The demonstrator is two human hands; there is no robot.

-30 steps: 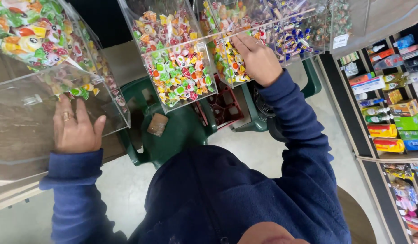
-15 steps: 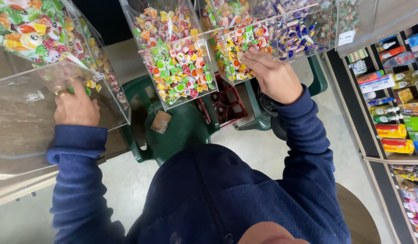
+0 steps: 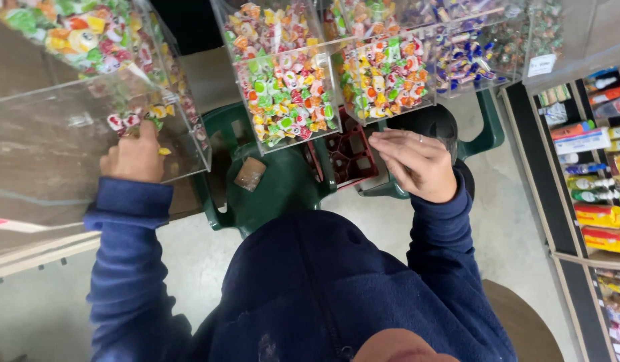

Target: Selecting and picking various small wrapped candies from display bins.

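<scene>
The left hand (image 3: pixel 132 155) reaches into the open front of a clear plastic bin (image 3: pixel 69 154) at the left. Its fingers are curled together at a few wrapped sweets (image 3: pixel 125 121) lying near the bin's front right corner; whether they pinch one cannot be told. The right hand (image 3: pixel 417 164) hangs free below a second clear bin (image 3: pixel 389 74) filled with mixed wrapped sweets, fingers extended and lying close together, holding nothing visible. A third full bin (image 3: pixel 286 90) stands between the two. Beneath them sit a green plastic chair (image 3: pixel 276 188) and a red crate (image 3: pixel 347 157) on the floor. Stocked shelves (image 3: pixel 591 167) run along the right edge.
</scene>
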